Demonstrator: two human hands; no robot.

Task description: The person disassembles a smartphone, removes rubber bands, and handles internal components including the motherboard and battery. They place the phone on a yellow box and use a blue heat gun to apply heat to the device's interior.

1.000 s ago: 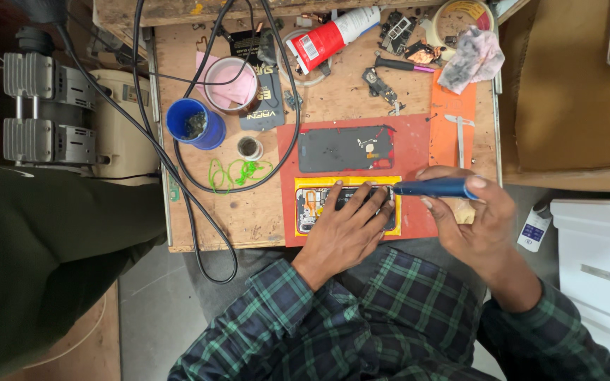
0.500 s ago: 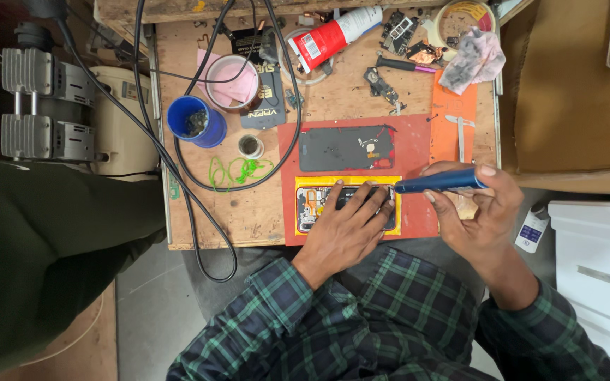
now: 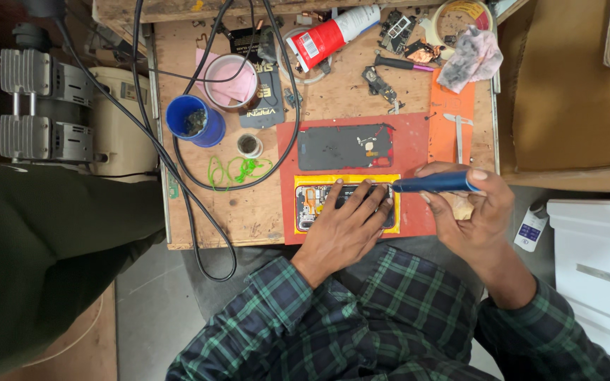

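An opened phone [image 3: 313, 204] with a yellow frame lies on a red mat [image 3: 411, 148] near the bench's front edge. My left hand [image 3: 347, 222] rests flat on the phone and presses it down, covering its right half. My right hand [image 3: 471, 212] grips a blue screwdriver [image 3: 432, 184] held almost level, its tip at the phone's upper right corner. The phone's dark back cover [image 3: 346, 147] lies on the mat just behind the phone.
On the wooden bench [image 3: 248, 212] stand a blue cup [image 3: 193, 120], a pink-lidded tub [image 3: 227, 81], a red and white tube [image 3: 330, 34], a tape roll [image 3: 460, 14], tweezers [image 3: 458, 134] and small phone parts [image 3: 379, 81]. Black cables [image 3: 178, 176] loop across the left. A grey machine [image 3: 44, 106] sits left; white drawers [image 3: 594, 268] right.
The screwdriver has shifted slightly, its tip drawing closer to the phone's upper right corner. My left hand stays on the phone.
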